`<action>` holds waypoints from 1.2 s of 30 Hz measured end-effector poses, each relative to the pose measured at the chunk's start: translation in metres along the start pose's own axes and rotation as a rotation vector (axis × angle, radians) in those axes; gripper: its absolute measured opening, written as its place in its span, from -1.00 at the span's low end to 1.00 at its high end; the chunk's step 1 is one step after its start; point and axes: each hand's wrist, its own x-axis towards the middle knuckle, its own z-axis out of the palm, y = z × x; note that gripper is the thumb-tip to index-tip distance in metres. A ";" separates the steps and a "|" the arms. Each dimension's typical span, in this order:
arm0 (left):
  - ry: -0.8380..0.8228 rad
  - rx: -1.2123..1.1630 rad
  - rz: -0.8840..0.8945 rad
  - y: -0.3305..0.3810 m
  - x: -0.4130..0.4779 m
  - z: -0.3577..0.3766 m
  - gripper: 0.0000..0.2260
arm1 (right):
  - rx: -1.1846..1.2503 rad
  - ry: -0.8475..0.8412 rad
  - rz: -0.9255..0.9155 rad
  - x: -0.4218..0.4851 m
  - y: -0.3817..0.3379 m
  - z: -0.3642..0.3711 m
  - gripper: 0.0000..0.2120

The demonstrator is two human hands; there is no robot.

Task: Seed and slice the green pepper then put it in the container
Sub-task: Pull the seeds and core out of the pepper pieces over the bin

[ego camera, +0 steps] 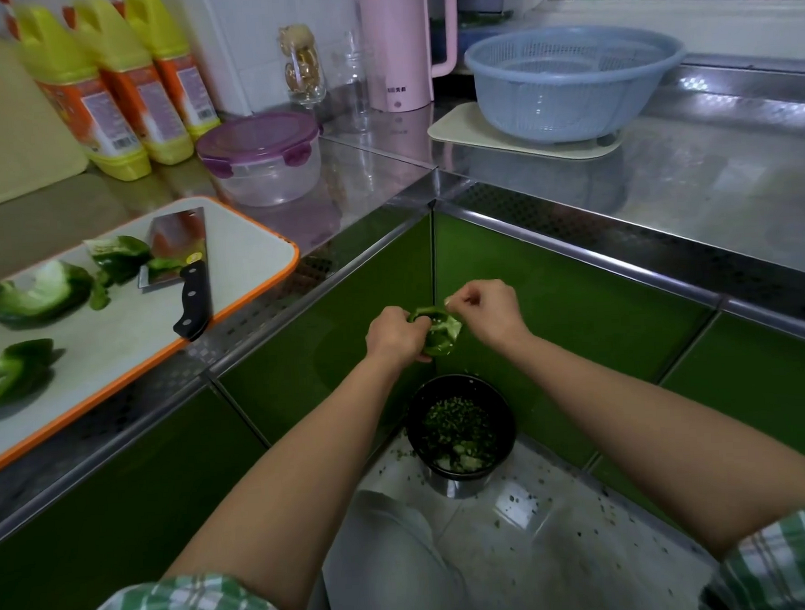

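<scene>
My left hand point(395, 335) grips a green pepper piece point(439, 333) in front of the green cabinet corner, above a black bin point(460, 425) on the floor. My right hand point(482, 312) pinches a pale bit of pith at the piece's upper right edge. Several more pepper pieces point(41, 295) lie on the orange-rimmed cutting board point(244, 266) at the left, beside a cleaver point(178, 251) with a black handle. A clear container with a purple lid point(262, 158) stands behind the board.
The bin holds green scraps, and bits are scattered on the tiled floor point(543, 530). On the steel counter stand yellow bottles point(114, 86), a pink kettle point(398, 43) and a blue colander point(570, 76) on a cream mat.
</scene>
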 end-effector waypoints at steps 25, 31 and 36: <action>-0.089 -0.423 -0.095 -0.004 0.004 -0.001 -0.91 | 0.323 -0.162 0.317 0.002 0.010 0.005 -0.82; 0.106 -0.220 -0.049 -0.010 0.014 0.004 -0.90 | 0.294 -0.303 0.321 0.001 0.017 0.004 -0.65; 0.114 -0.266 -0.053 -0.009 0.014 0.002 -0.84 | 0.270 -0.259 0.251 -0.004 0.022 -0.005 -0.87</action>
